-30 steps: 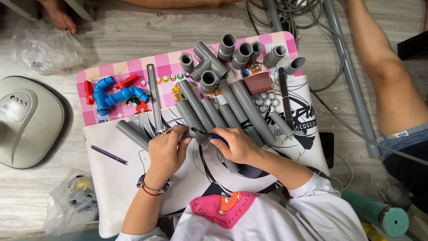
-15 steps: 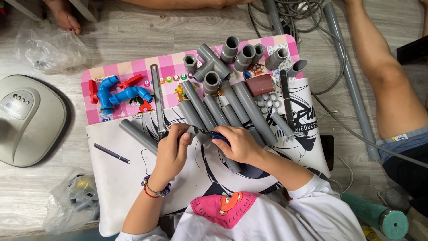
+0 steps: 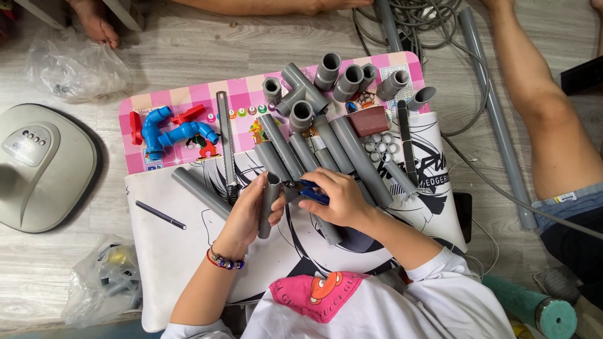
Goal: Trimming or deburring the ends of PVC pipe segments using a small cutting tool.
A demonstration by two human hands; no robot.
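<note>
Blue pipe assembly (image 3: 173, 135), red valve handle (image 3: 135, 127), grey fittings (image 3: 326, 78), black pen (image 3: 161, 215)

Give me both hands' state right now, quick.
Left hand: closed around a short grey pipe, held upright.
Right hand: closed on a blue-handled tool at the pipe's top end.

Far of the hands, a row of long grey plastic pipes (image 3: 326, 147) and grey pipe fittings (image 3: 326, 78) crowds the pink checkered mat (image 3: 188, 97), blocking a straight reach. Bare white printed mat (image 3: 169, 251) lies open to the near left, crossed only by a thin black pen (image 3: 161, 215) and one loose grey pipe (image 3: 200, 191). On the right, a bare leg of another person (image 3: 534, 119) and grey cables (image 3: 477, 182) hem the edge.
</note>
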